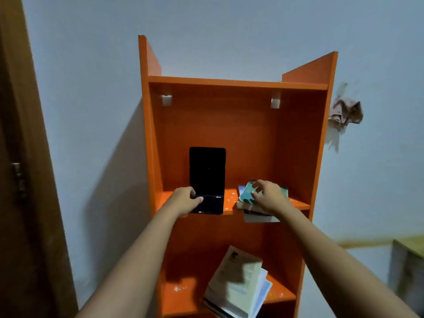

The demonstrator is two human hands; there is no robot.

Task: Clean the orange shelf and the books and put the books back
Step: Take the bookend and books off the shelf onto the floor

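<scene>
Pale blue wall [229,24] behind everything. Orange shelf [229,84] stands against it, centre frame, its top compartment open to view. Brown door [27,203] well to the shelf's left; a greenish cabinet [408,267] low to its right, apart from it. On the shelf's lower board, a loose pile of pale books [236,285] lies tilted and juts past the front edge. On the middle board, right side, a smaller stack of books [259,218] lies flat, also overhanging the front, with a teal book [246,193] on top. Left of that stack, on the same board, a black bookend [207,171] stands upright, its foot toward the front edge. Crumpled cloth [345,112] hangs on the wall just right of the shelf's side panel. Left hand [184,200] grips the bookend's foot, thumb laid across it. Right hand [270,197] sits on the stack, fingers curled onto the teal book's cover, hiding much of it. Two white brackets [166,99] sit under the top board.
</scene>
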